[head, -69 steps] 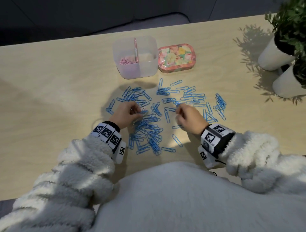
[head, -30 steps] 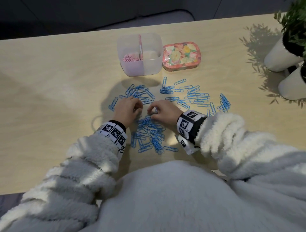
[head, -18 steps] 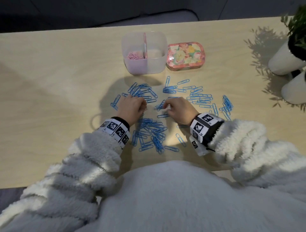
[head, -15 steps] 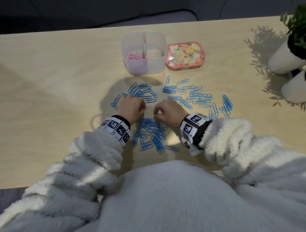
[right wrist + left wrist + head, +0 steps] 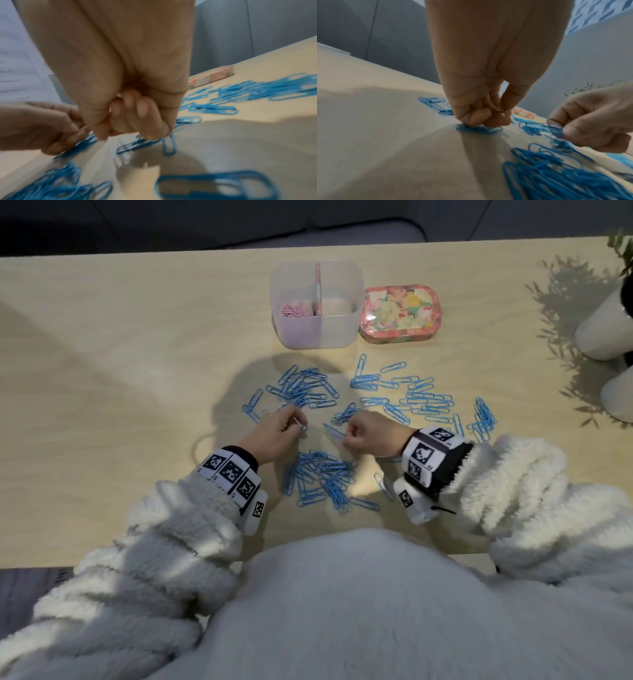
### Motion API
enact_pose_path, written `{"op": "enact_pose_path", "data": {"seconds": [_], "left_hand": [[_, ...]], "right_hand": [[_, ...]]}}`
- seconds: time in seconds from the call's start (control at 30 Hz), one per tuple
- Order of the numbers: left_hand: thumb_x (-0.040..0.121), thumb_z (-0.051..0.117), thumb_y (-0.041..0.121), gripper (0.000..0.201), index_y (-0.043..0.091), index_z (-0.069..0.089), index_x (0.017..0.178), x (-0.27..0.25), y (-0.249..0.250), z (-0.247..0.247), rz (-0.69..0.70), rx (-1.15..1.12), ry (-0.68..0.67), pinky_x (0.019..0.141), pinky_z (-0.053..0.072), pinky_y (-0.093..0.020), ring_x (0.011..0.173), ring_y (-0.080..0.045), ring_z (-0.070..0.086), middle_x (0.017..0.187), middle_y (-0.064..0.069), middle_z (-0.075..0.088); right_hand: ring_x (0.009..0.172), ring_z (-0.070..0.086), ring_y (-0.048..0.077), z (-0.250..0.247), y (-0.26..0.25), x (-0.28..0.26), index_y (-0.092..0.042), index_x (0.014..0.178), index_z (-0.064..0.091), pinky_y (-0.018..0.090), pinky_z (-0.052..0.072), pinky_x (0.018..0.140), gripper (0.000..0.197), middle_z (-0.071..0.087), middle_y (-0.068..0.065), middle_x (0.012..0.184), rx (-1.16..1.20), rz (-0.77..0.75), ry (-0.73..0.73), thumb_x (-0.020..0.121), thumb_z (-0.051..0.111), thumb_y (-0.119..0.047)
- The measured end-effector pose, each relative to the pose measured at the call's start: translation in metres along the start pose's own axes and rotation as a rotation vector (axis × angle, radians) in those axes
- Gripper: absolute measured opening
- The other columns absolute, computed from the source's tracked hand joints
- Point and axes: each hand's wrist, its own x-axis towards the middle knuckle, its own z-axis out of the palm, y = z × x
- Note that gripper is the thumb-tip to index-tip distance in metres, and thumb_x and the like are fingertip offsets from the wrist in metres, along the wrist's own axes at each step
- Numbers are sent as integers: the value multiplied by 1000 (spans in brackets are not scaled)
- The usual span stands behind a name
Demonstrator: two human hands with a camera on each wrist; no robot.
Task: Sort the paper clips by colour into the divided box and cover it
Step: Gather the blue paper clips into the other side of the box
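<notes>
Dozens of blue clips (image 5: 322,474) still loose on table (image 5: 102,371). Pink clips (image 5: 291,310) already in box (image 5: 317,337) left half, right half looks empty. Lid (image 5: 399,314) beside box, off. Left hand (image 5: 274,433) pinching a clip, can't tell colour; right hand (image 5: 371,434) pinching blue clip. Roughly halfway.

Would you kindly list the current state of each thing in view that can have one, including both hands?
divided box: uncovered, upright; pink clips in its left compartment, right compartment looks empty.
floral lid: off, lying on the table right of the box.
blue paper clips: unsorted, scattered and heaped on the table.
left hand: fingers curled, pinching clips; colour unclear.
right hand: fingers curled, pinching blue clips.
potted plants: upright at the table's right edge.
</notes>
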Motion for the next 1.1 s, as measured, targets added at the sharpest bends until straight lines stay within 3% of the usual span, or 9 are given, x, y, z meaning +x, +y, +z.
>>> {"op": "enact_pose_path", "data": {"seconds": [0.07, 0.17, 0.33, 0.53, 0.67, 0.73, 0.83, 0.93, 1.1], "left_hand": [[90, 47, 14, 5, 14, 51, 92, 0, 1, 8, -7, 11, -23, 63, 38, -26, 67, -14, 47, 72, 4, 50], [89, 53, 21, 9, 13, 55, 93, 3, 2, 12, 26, 89, 0, 62, 37, -22, 71, -14, 48, 76, 4, 52], [89, 54, 17, 13, 10, 63, 95, 10, 12, -3, 62, 97, 19, 72, 41, -25, 79, -15, 54, 87, -1, 61], [88, 54, 26, 18, 17, 69, 92, 54, 55, -64, 228, 151, 396, 81, 46, -30, 83, -16, 58, 92, 2, 68], [80, 50, 34, 23, 25, 71, 85, 90, 76, -92, 216, 285, 556, 85, 45, -43, 90, -25, 60, 93, 0, 71], [84, 50, 35, 24, 25, 70, 94, 102, 78, -92, 149, 342, 534, 90, 38, -41, 98, -25, 58, 102, -1, 70], [88, 46, 36, 33, 21, 62, 113, 104, 72, -83, 106, 422, 552, 92, 33, -40, 110, -29, 50, 118, -5, 63], [91, 44, 30, 27, 19, 60, 109, 82, 64, -66, 218, 482, 605, 87, 34, -38, 104, -29, 49, 113, -7, 61], [87, 54, 23, 19, 16, 62, 102, 40, 22, -29, 226, 557, 327, 83, 36, -40, 98, -32, 52, 103, -11, 61]], "right_hand": [[49, 34, 17, -8, 10, -4, -13, 51, 40, 29, 28, 52, 41, 39, 6, 52, -1, 15, -34, 90, 51, -19], [59, 46, 21, -19, 25, -11, -16, 54, 38, 29, 39, 58, 42, 39, 1, 52, 24, 86, -53, 94, 49, -26], [35, 31, 12, -34, 38, -22, -14, 57, 34, 15, 25, 33, 44, 34, -1, 45, 481, 222, -184, 99, 40, -27], [37, 30, 9, -54, 31, -28, -9, 56, 41, 13, 25, 34, 40, 38, 4, 48, 892, 193, -71, 96, 40, -8], [32, 28, 7, -54, 28, -23, -9, 51, 42, 13, 25, 34, 38, 38, 5, 42, 673, 109, 206, 87, 53, -5], [31, 32, 1, -51, 33, -21, -11, 50, 44, 11, 30, 39, 38, 42, -9, 33, 543, 107, 308, 83, 62, -5], [55, 55, 7, -41, 40, -22, -17, 49, 51, 21, 44, 59, 35, 60, -3, 54, 320, 128, 256, 76, 72, -11], [67, 56, 18, -19, 40, -26, -17, 63, 60, 28, 43, 68, 18, 59, 2, 67, 111, 164, 184, 74, 75, -19], [73, 49, 19, 2, 32, -31, -21, 87, 62, 31, 42, 72, 9, 55, -6, 72, -111, 68, 119, 79, 66, -21]]}}
